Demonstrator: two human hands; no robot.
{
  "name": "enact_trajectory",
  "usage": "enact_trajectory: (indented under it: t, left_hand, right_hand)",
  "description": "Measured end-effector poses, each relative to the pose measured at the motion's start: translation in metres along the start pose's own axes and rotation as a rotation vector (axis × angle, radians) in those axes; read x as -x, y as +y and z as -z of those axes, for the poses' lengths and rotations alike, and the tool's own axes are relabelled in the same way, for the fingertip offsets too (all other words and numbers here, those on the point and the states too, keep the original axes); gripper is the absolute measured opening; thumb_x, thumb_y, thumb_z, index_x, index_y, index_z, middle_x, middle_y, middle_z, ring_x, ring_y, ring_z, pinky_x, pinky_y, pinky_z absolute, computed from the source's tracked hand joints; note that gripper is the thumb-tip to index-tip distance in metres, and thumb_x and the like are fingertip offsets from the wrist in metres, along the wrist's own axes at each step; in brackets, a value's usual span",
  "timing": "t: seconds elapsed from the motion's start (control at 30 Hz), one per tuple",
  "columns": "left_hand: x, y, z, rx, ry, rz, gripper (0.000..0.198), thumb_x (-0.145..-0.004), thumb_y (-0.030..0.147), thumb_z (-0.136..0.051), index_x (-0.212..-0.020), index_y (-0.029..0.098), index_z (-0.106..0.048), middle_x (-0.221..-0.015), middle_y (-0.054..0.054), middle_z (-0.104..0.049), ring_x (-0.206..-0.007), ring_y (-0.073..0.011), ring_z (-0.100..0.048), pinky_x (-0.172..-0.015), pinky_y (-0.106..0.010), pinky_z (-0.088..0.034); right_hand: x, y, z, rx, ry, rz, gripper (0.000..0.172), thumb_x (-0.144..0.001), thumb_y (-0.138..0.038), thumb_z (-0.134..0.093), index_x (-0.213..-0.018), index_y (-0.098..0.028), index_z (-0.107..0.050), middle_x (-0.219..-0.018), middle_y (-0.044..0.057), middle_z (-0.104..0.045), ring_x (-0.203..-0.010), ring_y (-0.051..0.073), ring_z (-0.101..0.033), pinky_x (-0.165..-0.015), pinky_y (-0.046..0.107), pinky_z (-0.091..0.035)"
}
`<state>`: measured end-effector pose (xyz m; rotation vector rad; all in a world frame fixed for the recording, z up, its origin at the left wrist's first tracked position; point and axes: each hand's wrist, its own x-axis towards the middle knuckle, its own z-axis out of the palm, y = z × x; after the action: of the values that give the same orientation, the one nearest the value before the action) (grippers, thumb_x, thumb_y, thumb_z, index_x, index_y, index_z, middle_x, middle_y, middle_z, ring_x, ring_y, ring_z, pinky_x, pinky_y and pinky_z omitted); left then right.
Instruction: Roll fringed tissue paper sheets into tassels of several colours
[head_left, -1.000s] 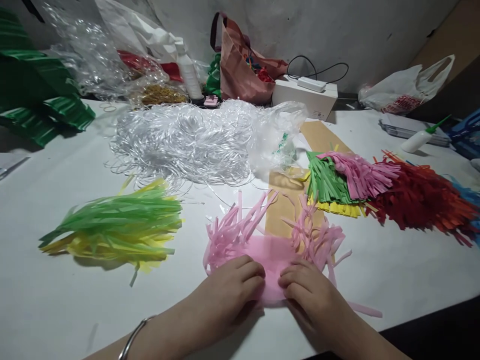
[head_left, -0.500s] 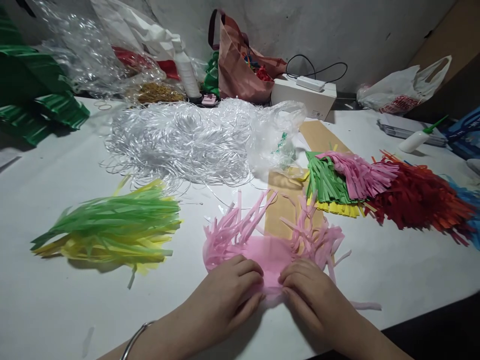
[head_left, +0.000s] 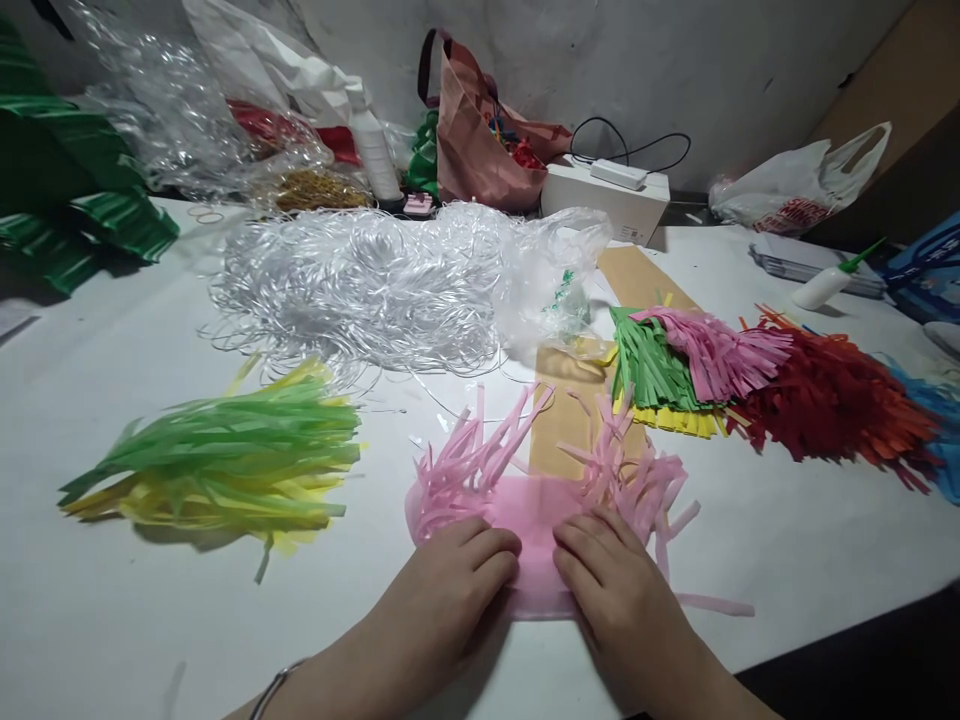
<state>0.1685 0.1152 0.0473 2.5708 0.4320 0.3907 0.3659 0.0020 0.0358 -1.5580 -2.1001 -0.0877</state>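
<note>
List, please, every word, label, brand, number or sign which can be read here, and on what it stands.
No text reads with certainty.
White carrier bag: red lettering, too blurred to read.
Clear plastic bag: green print, crumpled and unreadable.
White box: small dark marks, too small to read.
Pink fringed paper: no text visible.

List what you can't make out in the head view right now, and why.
Head view, left hand and right hand: whether each grip pinches or only presses the pink fringed paper; their own fingers hide the undersides.
Head view, salmon bag: its lower contents, hidden by its wall.
Head view, white plastic bag: full lettering, creased and too small.
Head view, blue fringe: far end, cut off by the right edge.
</note>
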Motion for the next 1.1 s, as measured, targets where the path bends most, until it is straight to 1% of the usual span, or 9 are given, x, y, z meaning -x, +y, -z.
enact_trajectory:
  t: [0.1,0.27,0.5,0.67,0.8,0.87,0.93,1.03,1.1]
  left_hand:
    - [0.001,-0.007,0.003,-0.007,0.008,0.02,0.028,-0.088,0.004,-0.045,-0.097,0.02,-0.066,-0.107,-0.009,-0.074,-0.088,-0.0231,-0.067,-0.076,-0.035,-0.055]
    - [-0.006,-0.014,0.013,0.071,-0.041,0.163,0.029,-0.098,0.016,-0.038,-0.097,0.02,-0.067,-0.099,-0.007,-0.075,-0.086,-0.0216,-0.07,-0.074,-0.033,-0.054]
    - [-0.035,-0.021,0.022,-0.017,-0.147,0.454,0.031,-0.096,0.024,-0.039,-0.07,0.02,-0.056,-0.071,-0.003,-0.066,-0.067,-0.0199,-0.062,-0.061,-0.028,-0.043]
    - [-0.051,-0.024,0.022,-0.074,-0.173,0.524,0.029,-0.093,0.022,-0.044,-0.068,0.019,-0.058,-0.07,-0.006,-0.068,-0.066,-0.0214,-0.062,-0.059,-0.029,-0.038]
    - [-0.056,-0.023,0.024,-0.099,-0.202,0.569,0.026,-0.091,0.022,-0.047,-0.07,0.019,-0.061,-0.073,-0.007,-0.072,-0.067,-0.0217,-0.066,-0.058,-0.028,-0.037]
    - [-0.056,-0.023,0.024,-0.109,-0.21,0.577,0.025,-0.091,0.023,-0.048,-0.072,0.019,-0.063,-0.075,-0.007,-0.073,-0.07,-0.0224,-0.067,-0.058,-0.028,-0.038]
    - [-0.057,-0.023,0.022,-0.125,-0.21,0.57,0.023,-0.091,0.023,-0.048,-0.075,0.019,-0.064,-0.079,-0.008,-0.074,-0.073,-0.024,-0.069,-0.06,-0.029,-0.04]
    - [-0.056,-0.022,0.018,-0.157,-0.203,0.543,0.02,-0.092,0.021,-0.048,-0.08,0.018,-0.064,-0.081,-0.009,-0.075,-0.074,-0.0258,-0.069,-0.06,-0.031,-0.041]
    - [-0.054,-0.02,0.016,-0.182,-0.194,0.524,0.018,-0.092,0.019,-0.047,-0.08,0.018,-0.061,-0.078,-0.008,-0.073,-0.071,-0.0248,-0.068,-0.058,-0.03,-0.039]
  right_hand:
    - [0.006,0.01,0.006,-0.064,0.028,0.009,0.031,-0.089,0.002,-0.043,-0.105,-0.014,-0.064,-0.11,0.01,-0.072,-0.11,0.024,-0.061,-0.106,0.043,-0.04]
    - [-0.004,0.016,0.018,-0.212,-0.056,-0.167,0.018,-0.096,-0.007,-0.049,-0.097,-0.021,-0.062,-0.093,0.002,-0.071,-0.098,0.022,-0.06,-0.093,0.039,-0.042]
    - [-0.028,0.024,0.008,0.04,-0.094,-0.328,0.032,-0.101,-0.023,-0.052,-0.069,-0.022,-0.051,-0.072,0.001,-0.064,-0.075,0.021,-0.057,-0.077,0.036,-0.037]
    - [-0.033,0.037,-0.003,0.166,-0.132,-0.361,0.026,-0.096,-0.023,-0.058,-0.071,-0.021,-0.055,-0.068,0.003,-0.064,-0.07,0.024,-0.058,-0.077,0.04,-0.035]
    - [-0.033,0.036,0.002,0.229,-0.104,-0.385,0.012,-0.095,-0.023,-0.059,-0.083,-0.019,-0.061,-0.075,0.006,-0.066,-0.078,0.028,-0.06,-0.081,0.046,-0.037]
    - [-0.034,0.031,0.008,0.258,-0.018,-0.348,0.008,-0.095,-0.017,-0.056,-0.098,-0.017,-0.063,-0.092,0.011,-0.069,-0.093,0.031,-0.061,-0.089,0.051,-0.037]
    - [-0.035,0.023,0.013,0.213,0.055,-0.192,0.02,-0.096,-0.008,-0.049,-0.109,-0.016,-0.063,-0.106,0.013,-0.069,-0.105,0.03,-0.059,-0.098,0.052,-0.035]
    - [-0.033,0.013,0.013,0.061,-0.013,0.096,0.019,-0.096,-0.006,-0.049,-0.102,-0.015,-0.064,-0.102,0.01,-0.07,-0.101,0.025,-0.06,-0.102,0.046,-0.037]
    - [-0.03,0.009,0.01,0.013,-0.101,0.146,0.01,-0.095,-0.011,-0.055,-0.096,-0.015,-0.064,-0.096,0.008,-0.069,-0.094,0.023,-0.061,-0.1,0.044,-0.041]
